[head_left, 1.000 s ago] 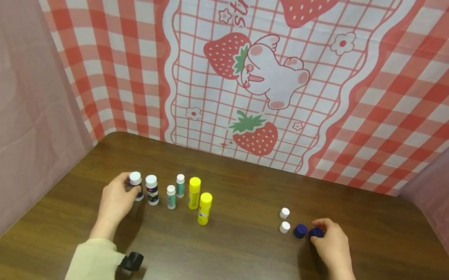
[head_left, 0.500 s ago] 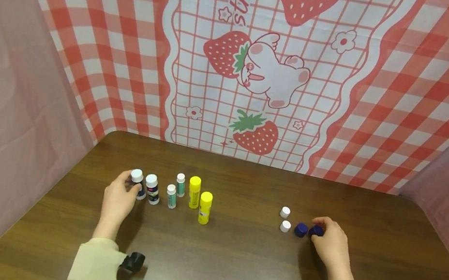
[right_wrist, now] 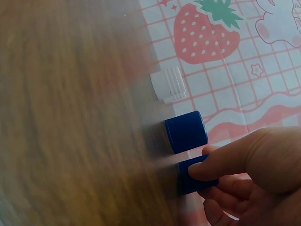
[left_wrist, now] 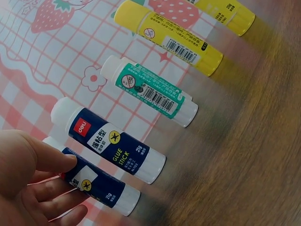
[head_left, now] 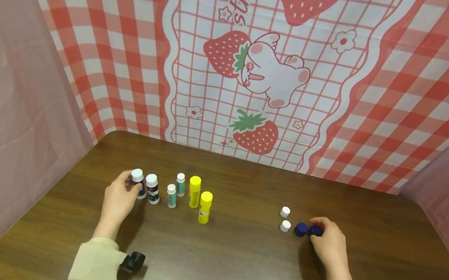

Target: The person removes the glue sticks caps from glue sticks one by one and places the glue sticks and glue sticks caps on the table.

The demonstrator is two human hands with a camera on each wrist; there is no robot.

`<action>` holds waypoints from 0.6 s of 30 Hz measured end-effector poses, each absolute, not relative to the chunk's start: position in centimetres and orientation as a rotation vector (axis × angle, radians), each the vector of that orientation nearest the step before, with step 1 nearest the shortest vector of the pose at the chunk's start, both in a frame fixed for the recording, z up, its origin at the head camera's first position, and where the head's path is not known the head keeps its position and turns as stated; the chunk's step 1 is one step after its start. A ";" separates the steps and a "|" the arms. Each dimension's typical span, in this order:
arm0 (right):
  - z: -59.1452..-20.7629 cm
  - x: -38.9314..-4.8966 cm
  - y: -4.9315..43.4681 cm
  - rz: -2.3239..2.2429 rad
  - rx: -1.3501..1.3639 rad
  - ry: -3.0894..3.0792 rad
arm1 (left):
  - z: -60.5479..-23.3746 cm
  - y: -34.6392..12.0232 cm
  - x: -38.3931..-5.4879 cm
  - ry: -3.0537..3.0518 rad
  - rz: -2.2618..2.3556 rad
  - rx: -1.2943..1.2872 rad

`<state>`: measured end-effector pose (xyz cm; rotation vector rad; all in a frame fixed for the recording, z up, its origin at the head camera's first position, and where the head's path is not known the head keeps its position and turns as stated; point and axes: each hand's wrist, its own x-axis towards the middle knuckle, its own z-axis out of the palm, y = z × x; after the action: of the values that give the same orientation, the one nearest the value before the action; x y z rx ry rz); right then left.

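My left hand (head_left: pixel 119 199) grips a navy glue stick (left_wrist: pixel 106 188) with a white top, upright at the left end of a row. The thumb lies on its label and the other fingers go behind it. Right beside it stands a second navy glue stick (left_wrist: pixel 113 141). On the far right, my right hand (head_left: pixel 332 245) pinches a dark blue cap (right_wrist: pixel 200 183) between thumb and fingers, partly hiding it. Another dark blue cap (right_wrist: pixel 188 132) sits just to its left, with a narrow gap between them.
Two green glue sticks (head_left: pixel 171 196) and two yellow glue sticks (head_left: pixel 205 208) continue the row rightward on the brown wooden table (head_left: pixel 232 258). Two small white caps (head_left: pixel 285 226) lie left of the blue ones. A strawberry-print cloth (head_left: pixel 258 91) hangs behind the table.
The left hand and its glue stick have shifted slightly right, nearer the second navy one. The right hand has edged slightly left with the blue cap. Everything else stands as before.
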<state>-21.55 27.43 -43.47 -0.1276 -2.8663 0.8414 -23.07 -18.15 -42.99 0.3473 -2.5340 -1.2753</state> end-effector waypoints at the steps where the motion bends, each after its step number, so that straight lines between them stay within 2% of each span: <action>1: -43.5 -21.6 27.4 0.841 -0.128 -2.869 | -43.0 -18.2 -23.1 -2.534 -1.276 0.349; 18: -42.3 -21.3 27.0 0.830 -0.057 -2.867 | -42.1 -17.9 -22.8 -2.491 -1.182 0.318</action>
<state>-21.35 27.04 -42.31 -0.0568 -2.8667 0.8305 -22.76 -17.92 -42.09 0.3181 -2.4906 -1.1816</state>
